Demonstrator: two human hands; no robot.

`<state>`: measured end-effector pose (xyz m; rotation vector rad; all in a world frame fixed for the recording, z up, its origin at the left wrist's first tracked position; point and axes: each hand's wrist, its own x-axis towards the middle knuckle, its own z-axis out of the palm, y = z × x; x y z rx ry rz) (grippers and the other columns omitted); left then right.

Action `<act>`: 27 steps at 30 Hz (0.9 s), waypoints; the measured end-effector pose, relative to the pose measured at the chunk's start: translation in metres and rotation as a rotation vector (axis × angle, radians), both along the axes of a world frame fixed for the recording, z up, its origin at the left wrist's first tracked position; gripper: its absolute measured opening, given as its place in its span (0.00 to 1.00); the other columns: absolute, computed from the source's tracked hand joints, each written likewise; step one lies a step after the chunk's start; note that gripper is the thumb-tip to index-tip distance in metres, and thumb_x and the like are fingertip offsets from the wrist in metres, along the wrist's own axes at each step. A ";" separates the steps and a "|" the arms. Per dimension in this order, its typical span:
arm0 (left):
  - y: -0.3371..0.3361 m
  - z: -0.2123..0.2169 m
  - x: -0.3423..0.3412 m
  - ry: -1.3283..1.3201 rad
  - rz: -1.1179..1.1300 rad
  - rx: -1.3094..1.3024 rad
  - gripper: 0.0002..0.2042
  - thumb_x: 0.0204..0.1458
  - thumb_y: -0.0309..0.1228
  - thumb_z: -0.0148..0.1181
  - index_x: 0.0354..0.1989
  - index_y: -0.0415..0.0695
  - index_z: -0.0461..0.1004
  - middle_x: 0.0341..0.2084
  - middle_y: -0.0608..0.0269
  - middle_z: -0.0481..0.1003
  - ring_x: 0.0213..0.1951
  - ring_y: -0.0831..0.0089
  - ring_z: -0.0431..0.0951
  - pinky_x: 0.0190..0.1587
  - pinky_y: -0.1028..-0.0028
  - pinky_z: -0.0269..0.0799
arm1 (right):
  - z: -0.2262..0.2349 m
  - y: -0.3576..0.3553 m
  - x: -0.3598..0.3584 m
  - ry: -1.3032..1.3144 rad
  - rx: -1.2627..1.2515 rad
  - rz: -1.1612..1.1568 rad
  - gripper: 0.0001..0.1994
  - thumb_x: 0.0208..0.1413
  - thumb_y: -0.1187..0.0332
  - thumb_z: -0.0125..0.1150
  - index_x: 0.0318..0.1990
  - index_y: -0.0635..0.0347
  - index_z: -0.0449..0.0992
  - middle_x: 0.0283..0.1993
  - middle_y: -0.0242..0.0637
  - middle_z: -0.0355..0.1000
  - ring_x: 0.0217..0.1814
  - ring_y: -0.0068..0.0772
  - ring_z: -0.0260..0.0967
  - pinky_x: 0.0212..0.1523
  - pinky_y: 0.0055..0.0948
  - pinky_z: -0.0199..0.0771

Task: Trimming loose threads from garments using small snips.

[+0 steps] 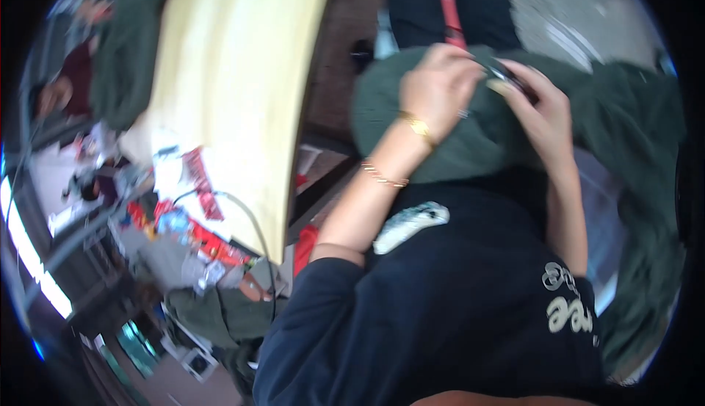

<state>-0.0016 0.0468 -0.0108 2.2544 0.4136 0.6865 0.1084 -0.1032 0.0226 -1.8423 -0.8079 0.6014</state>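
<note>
A dark green garment (470, 149) is spread over my lap, one part of it reaching off to the right. My left hand (439, 87), with gold bracelets on its wrist, is closed in a pinch at the garment's far edge. Close beside it, my right hand (540, 105) is closed around a small dark tool (518, 81) with a shiny tip. That tip points toward my left fingertips; the tool's exact kind is blurred and partly covered by my fingers.
A pale wooden table (235, 53) stands to my left, with red packets (202, 186) and a dark cable (253, 219) at its near end. Another person in a dark red top (77, 79) is at the far left, beside more green cloth (128, 53). A red strap (449, 13) hangs ahead.
</note>
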 end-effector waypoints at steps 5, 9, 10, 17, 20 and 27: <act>-0.008 0.007 -0.006 0.066 0.064 -0.041 0.03 0.49 0.30 0.60 0.30 0.46 0.76 0.31 0.62 0.74 0.31 0.58 0.77 0.32 0.64 0.74 | -0.003 -0.003 0.004 0.154 0.053 -0.018 0.17 0.56 0.74 0.62 0.52 0.68 0.73 0.45 0.30 0.73 0.43 0.16 0.67 0.46 0.16 0.66; -0.011 0.009 -0.007 0.001 0.089 -0.098 0.03 0.50 0.28 0.59 0.30 0.43 0.75 0.35 0.62 0.72 0.33 0.60 0.77 0.34 0.65 0.73 | -0.011 -0.006 0.012 0.234 0.100 -0.010 0.18 0.56 0.75 0.61 0.54 0.68 0.72 0.48 0.34 0.73 0.48 0.19 0.69 0.51 0.19 0.67; -0.011 0.009 -0.007 0.000 0.104 -0.087 0.03 0.50 0.28 0.59 0.30 0.43 0.75 0.35 0.62 0.72 0.33 0.60 0.77 0.34 0.65 0.73 | -0.012 -0.006 0.014 0.252 0.097 -0.020 0.18 0.57 0.75 0.61 0.55 0.68 0.71 0.49 0.34 0.73 0.48 0.19 0.69 0.51 0.18 0.67; -0.008 0.002 -0.002 -0.118 0.109 -0.135 0.02 0.51 0.24 0.58 0.31 0.40 0.74 0.29 0.56 0.72 0.32 0.61 0.75 0.35 0.68 0.71 | 0.002 0.009 0.006 0.084 0.008 -0.006 0.17 0.56 0.74 0.61 0.53 0.66 0.73 0.39 0.27 0.72 0.38 0.14 0.66 0.40 0.15 0.66; 0.000 0.001 -0.007 -0.090 0.159 -0.242 0.02 0.53 0.24 0.56 0.31 0.39 0.73 0.29 0.54 0.73 0.32 0.58 0.75 0.36 0.66 0.70 | 0.002 0.022 -0.002 -0.064 0.055 0.079 0.16 0.52 0.74 0.61 0.50 0.64 0.76 0.32 0.26 0.68 0.31 0.15 0.62 0.34 0.16 0.63; -0.001 -0.004 -0.009 -0.086 0.151 -0.642 0.04 0.59 0.26 0.54 0.37 0.38 0.73 0.30 0.64 0.76 0.29 0.80 0.76 0.32 0.80 0.72 | -0.003 0.029 -0.009 -0.392 0.045 0.046 0.14 0.48 0.69 0.63 0.45 0.59 0.78 0.34 0.39 0.74 0.32 0.37 0.73 0.33 0.31 0.72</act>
